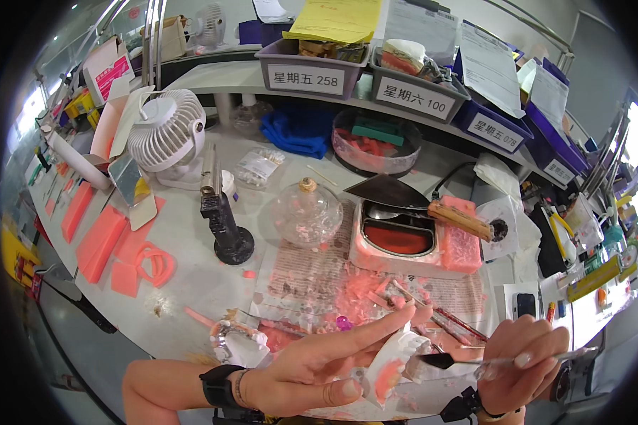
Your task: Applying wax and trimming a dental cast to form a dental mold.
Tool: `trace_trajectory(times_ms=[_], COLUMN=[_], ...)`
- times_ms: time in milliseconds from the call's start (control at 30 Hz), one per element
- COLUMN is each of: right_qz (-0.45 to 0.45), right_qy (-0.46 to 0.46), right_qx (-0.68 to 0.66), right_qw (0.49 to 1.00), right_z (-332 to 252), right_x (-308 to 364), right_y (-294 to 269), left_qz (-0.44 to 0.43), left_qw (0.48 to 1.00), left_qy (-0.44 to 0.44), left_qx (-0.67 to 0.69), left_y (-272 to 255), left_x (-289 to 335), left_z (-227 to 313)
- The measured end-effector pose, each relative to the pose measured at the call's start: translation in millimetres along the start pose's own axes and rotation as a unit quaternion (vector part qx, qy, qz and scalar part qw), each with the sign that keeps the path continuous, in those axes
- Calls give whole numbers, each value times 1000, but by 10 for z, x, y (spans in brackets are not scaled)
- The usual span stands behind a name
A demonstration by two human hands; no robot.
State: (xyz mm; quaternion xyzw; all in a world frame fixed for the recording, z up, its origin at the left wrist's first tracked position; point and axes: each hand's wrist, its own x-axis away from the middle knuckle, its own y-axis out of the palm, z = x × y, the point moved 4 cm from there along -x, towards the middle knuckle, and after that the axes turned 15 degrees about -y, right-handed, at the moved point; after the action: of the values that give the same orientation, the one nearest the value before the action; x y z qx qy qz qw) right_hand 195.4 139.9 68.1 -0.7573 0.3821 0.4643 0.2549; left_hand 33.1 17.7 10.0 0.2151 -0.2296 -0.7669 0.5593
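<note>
My left hand (301, 375) comes in from the lower left and holds a dental cast (394, 368), white with pink wax along the teeth. Its thumb lies along the near side and the fingers stretch out behind it. In my right hand (521, 365) is a wax knife (438, 360), gripped by its slim handle. Its dark blade points left and comes close to the cast; whether it touches I cannot tell. Left of the cast, a second dental cast (242, 346) with metallic parts lies on the table, partly hidden by my left hand.
Newspaper (298, 273) with pink wax scraps covers the middle. Behind stand a glass spirit lamp (307, 216), a wax heater (372, 262) bearing a wooden-handled trowel (386, 193), a black hand torch (225, 212) and a white fan (164, 134). Pink wax sheets (101, 244) lie left; trays (312, 71) line the shelf.
</note>
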Motion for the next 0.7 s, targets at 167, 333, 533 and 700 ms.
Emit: trace_trajectory(times_ms=[167,333,533,700], right_qz=[-93,-159,-168,-195], right_qy=[-15,-38,-77,-89], right_qx=[-13,-6,20,1], right_qw=[996,987,983,977], right_z=[-53,-159,-194,-258], right_x=[-40,-55,-87,-123], right_y=[27,-7,23,32], left_qz=[30,33,35,48], left_qw=[999,996,991,986], left_qy=[-4,11,49,53], left_qx=[-23,-84,-124,-150], left_y=[-75,-34,-42,-31], left_x=[49,0,-18,-30], left_z=[-61,-44,-22,-21])
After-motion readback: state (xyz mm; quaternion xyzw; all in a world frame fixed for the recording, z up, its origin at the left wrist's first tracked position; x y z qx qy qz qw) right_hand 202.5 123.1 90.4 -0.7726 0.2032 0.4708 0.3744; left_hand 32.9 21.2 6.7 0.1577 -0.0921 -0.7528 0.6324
